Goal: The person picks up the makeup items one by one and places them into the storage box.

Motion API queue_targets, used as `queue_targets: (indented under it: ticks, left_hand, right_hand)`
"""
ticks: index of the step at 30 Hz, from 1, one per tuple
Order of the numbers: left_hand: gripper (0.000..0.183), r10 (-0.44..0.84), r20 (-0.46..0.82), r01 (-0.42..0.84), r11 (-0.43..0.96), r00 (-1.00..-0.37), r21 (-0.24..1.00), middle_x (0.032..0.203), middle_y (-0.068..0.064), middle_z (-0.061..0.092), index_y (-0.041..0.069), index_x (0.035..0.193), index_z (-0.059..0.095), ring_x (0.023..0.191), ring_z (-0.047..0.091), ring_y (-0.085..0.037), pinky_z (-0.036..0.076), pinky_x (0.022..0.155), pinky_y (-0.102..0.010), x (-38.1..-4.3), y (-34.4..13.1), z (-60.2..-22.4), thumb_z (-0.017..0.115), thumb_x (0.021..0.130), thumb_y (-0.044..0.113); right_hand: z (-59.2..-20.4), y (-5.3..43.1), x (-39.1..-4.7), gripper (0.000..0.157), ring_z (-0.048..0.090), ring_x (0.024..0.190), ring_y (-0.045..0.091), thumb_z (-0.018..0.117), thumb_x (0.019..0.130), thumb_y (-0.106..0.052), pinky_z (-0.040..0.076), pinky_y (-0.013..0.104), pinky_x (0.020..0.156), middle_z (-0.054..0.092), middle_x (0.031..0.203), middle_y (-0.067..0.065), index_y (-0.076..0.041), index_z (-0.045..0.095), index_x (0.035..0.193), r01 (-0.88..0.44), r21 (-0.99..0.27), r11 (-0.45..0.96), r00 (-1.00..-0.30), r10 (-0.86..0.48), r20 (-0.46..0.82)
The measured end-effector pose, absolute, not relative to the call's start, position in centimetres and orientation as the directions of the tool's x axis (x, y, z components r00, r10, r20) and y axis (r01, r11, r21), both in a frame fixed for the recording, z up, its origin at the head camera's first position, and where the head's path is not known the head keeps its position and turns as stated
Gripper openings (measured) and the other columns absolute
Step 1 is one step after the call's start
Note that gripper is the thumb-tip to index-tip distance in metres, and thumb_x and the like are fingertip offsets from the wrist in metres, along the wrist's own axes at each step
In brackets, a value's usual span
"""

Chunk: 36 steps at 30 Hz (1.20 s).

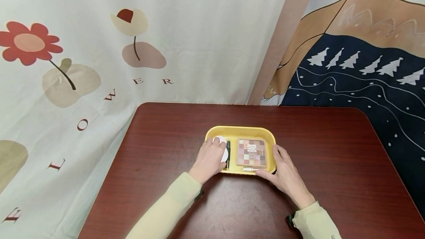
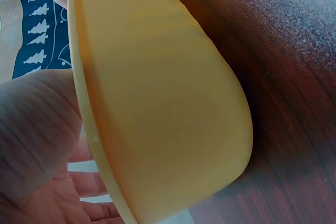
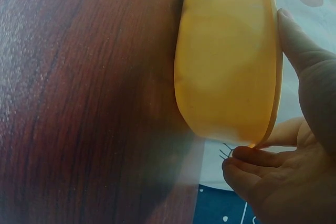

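A yellow tray (image 1: pixel 239 132) stands on the table, seen from outside in both wrist views. My left hand (image 1: pixel 208 159) reaches over its left end, fingers and thumb around a white round disc-like item (image 1: pixel 225 155) inside. In the left wrist view that item is hidden behind the tray wall (image 2: pixel 163 98). Beside the disc lies a black pen-like tube (image 1: pixel 228 152). An eyeshadow palette (image 1: pixel 244 152) with many colour squares lies at the right. Below it sits a small pale tube (image 1: pixel 247 169). My right hand (image 1: pixel 288 176) holds the tray's front right corner, thumb at the front rim.
The dark red wooden table (image 1: pixel 166 132) extends around the tray on all sides. Behind its far edge hangs a white flower-print curtain (image 1: pixel 206 47), with a dark blue tree-patterned cloth (image 1: pixel 352 80) at the right.
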<state>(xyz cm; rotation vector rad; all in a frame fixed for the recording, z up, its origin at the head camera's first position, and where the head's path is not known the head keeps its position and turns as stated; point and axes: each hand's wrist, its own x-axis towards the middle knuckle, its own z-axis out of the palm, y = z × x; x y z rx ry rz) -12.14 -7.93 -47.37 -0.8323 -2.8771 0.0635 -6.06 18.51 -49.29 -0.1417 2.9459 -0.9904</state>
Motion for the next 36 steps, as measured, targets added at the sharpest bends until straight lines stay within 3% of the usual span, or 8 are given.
queue_targets:
  ticks: [15, 36]
  left_hand:
    - [0.06, 0.527, 0.083, 0.521, 0.849, -0.846, -0.09, 0.096, -0.009, 0.064, 0.008, 0.104, 0.073, 0.095, 0.059, -0.031, 0.053, 0.079, -0.039, -12.06, -7.75, -46.77, 0.095, 0.064, 0.047]
    - [0.067, 0.526, 0.044, 0.523, 0.85, -0.849, -0.062, 0.091, -0.01, 0.065, 0.006, 0.102, 0.074, 0.085, 0.061, -0.027, 0.055, 0.077, -0.036, -12.25, -7.59, -46.56, 0.095, 0.061, 0.055]
  right_hand:
    - [-49.17, 18.54, -5.98, 0.113, 0.04, 0.14, 0.046, 0.086, 0.082, -0.047, 0.043, 0.063, 0.109, 0.034, 0.156, 0.031, 0.015, 0.027, 0.156, -0.082, -0.608, 0.79, -0.995, -0.097, 0.008]
    - [-49.36, 18.57, -5.98, 0.112, 0.041, 0.14, 0.047, 0.087, 0.081, -0.045, 0.043, 0.062, 0.109, 0.035, 0.155, 0.032, 0.015, 0.029, 0.155, -0.105, -0.601, 0.793, -0.994, -0.104, 0.037]
